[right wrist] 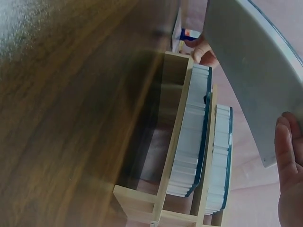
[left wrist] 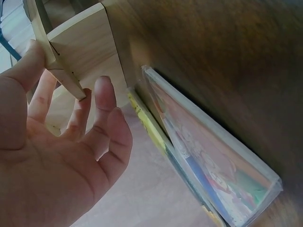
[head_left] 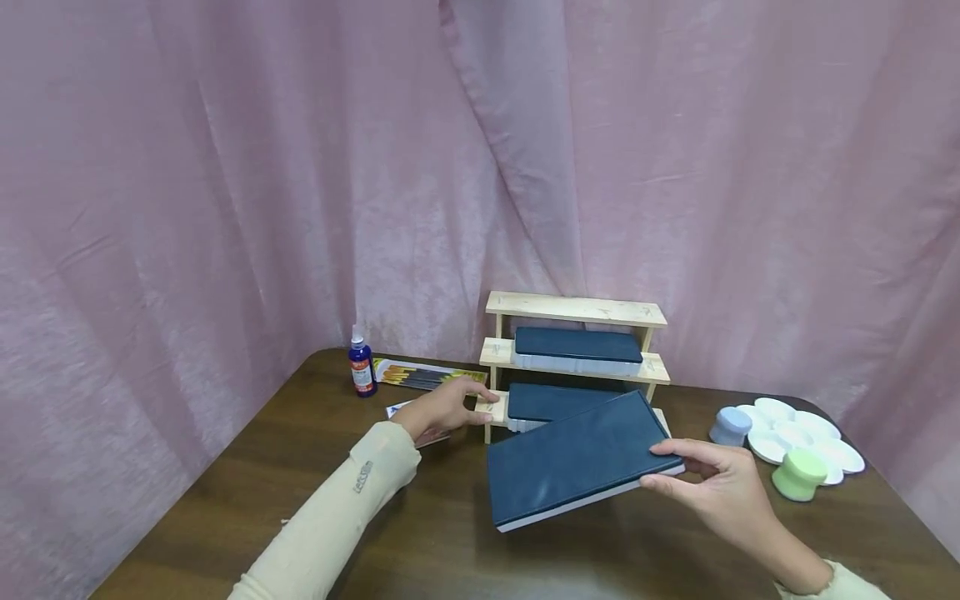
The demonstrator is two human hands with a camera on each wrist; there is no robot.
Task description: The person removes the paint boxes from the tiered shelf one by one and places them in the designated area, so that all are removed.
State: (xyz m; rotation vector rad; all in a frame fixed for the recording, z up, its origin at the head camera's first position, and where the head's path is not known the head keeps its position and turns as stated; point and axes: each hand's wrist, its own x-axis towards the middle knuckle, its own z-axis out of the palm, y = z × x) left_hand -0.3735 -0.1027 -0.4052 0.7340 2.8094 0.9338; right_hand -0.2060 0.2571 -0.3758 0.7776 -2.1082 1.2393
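My right hand (head_left: pixel 723 492) pinches one end of a flat dark blue case (head_left: pixel 573 458) between thumb and fingers. The case is tilted in front of the wooden stepped shelf (head_left: pixel 577 308), and its pale underside shows in the right wrist view. My left hand (head_left: pixel 448 406) grips the left end of the shelf's lowest board, with the thumb on one face and fingers on the other in the left wrist view. Another dark blue case (head_left: pixel 555 400) with white ribbed sides lies on that lowest step, partly hidden by the held one. A similar case (head_left: pixel 577 346) rests on the middle step.
Behind my left hand are a blue bottle (head_left: pixel 362 365) and a pack of brushes (head_left: pixel 423 375). A flat plastic-wrapped packet (left wrist: pixel 208 165) lies beside the shelf. To the right stand a white flower-shaped palette (head_left: pixel 795 435), a blue cup (head_left: pixel 730 427) and a green cup (head_left: pixel 799 475).
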